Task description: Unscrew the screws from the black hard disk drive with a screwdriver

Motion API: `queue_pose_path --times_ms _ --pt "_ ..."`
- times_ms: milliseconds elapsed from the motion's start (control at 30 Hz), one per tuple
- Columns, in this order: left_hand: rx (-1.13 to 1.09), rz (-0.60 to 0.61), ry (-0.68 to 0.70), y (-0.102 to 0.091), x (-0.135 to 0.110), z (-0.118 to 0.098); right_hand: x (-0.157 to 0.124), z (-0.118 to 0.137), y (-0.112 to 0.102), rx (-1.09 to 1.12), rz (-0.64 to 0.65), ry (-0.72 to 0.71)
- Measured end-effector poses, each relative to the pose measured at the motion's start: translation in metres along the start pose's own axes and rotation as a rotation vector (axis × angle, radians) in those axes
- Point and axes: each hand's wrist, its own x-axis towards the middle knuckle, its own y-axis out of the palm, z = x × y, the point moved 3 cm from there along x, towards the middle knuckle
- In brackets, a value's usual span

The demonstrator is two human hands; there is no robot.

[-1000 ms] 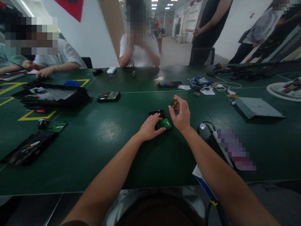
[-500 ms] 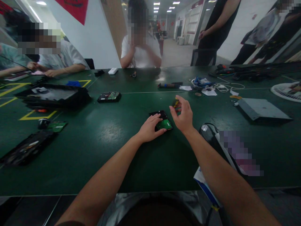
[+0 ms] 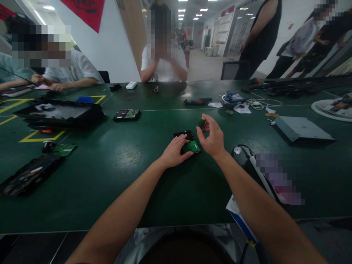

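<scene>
A hard drive [image 3: 191, 146] with a green circuit board lies on the dark green table in front of me. My left hand [image 3: 176, 150] is laid across its left part, thumb along the near edge and fingers over the black casing, holding it down. Just right of and above the drive, my right hand [image 3: 212, 136] is closed in a pinch around the black-and-yellow handle of a screwdriver [image 3: 202, 122]. The handle points up; I cannot make out the shaft or tip.
Another hard drive [image 3: 127, 114] lies back left, near a black casing [image 3: 63, 113]. Dismantled black parts [image 3: 33, 174] lie at the left. To the right are a grey metal box [image 3: 304, 129], cables [image 3: 233, 98] and a pouch-like item [image 3: 244, 161]. People sit and stand beyond the table.
My right hand has tilted the screwdriver handle slightly, and its fingers have shifted a little on it. My left hand stays on the hard drive. The camera view has moved slightly.
</scene>
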Motion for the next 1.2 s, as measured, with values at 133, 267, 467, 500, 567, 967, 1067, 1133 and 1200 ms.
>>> queue_pose_path --times_ms 133,267,467,500,567,967,1067,1133,1200 --pt "-0.005 -0.003 0.004 0.0007 -0.0003 0.0011 -0.0016 -0.0003 0.0014 0.015 0.019 0.009" --pt "-0.015 -0.003 -0.004 0.0008 0.0004 0.0007 -0.0014 0.0003 0.0 0.013 0.015 0.024" --pt "-0.017 0.002 -0.005 -0.0003 0.0 -0.0017 -0.0018 -0.0007 0.0002 0.019 0.028 0.038" --pt "-0.015 0.002 -0.002 -0.0004 -0.0002 -0.002 -0.0022 -0.0016 0.0008 0.023 0.03 0.04" --pt "-0.01 0.001 0.004 -0.0007 -0.0006 -0.0025 -0.003 -0.0036 0.0015 0.023 0.022 0.052" --pt "-0.011 -0.003 0.004 0.0001 -0.001 -0.0022 -0.0039 -0.0065 -0.0007 0.023 -0.018 0.061" --pt "-0.006 -0.004 0.002 0.001 -0.0011 -0.0014 -0.0036 -0.0058 -0.0019 0.002 -0.034 0.054" --pt "-0.007 -0.004 -0.002 0.0009 -0.0012 -0.0015 -0.0035 -0.0044 -0.0019 -0.002 -0.022 0.046" --pt "-0.009 -0.001 -0.001 0.0004 -0.0013 -0.0021 -0.0035 -0.003 -0.0012 0.007 -0.004 0.041"
